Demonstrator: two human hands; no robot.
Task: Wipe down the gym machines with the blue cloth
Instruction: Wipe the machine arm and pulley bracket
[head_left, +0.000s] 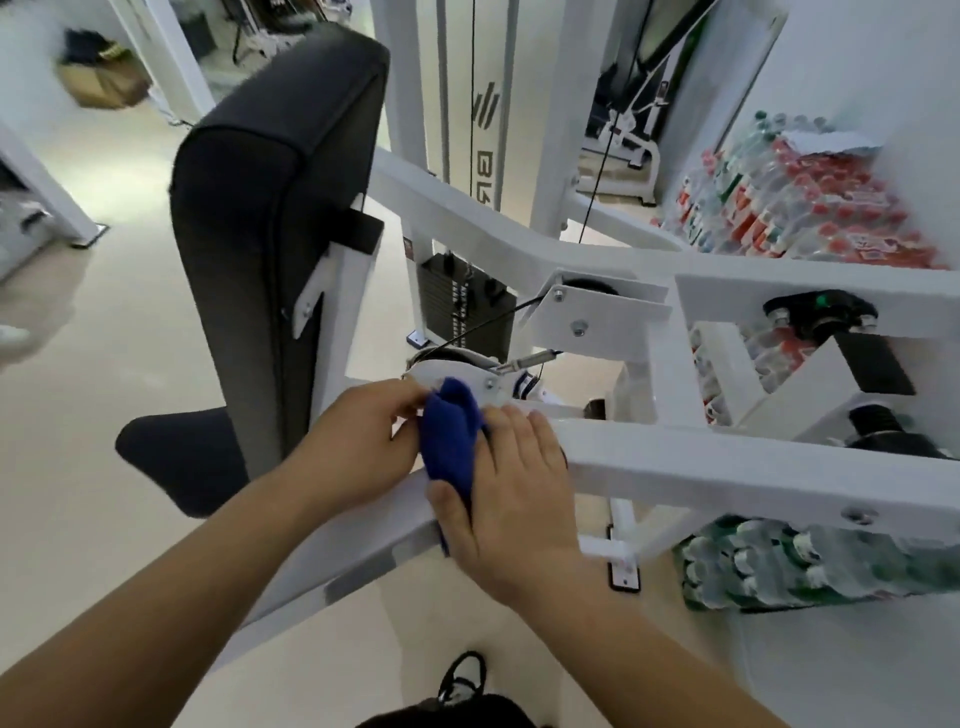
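A white steel gym machine with a black padded backrest and a black seat fills the view. The blue cloth is bunched on the machine's white frame bar, just below a white pulley housing. My right hand lies flat over the cloth's right side, thumb pressed on its lower part. My left hand pinches the cloth's left edge with its fingertips. Part of the cloth is hidden under my right palm.
Shrink-wrapped packs of bottled water are stacked at the right and under the frame. A black weight stack and cables stand behind. A cardboard box sits far left on the pale floor. My shoe is below.
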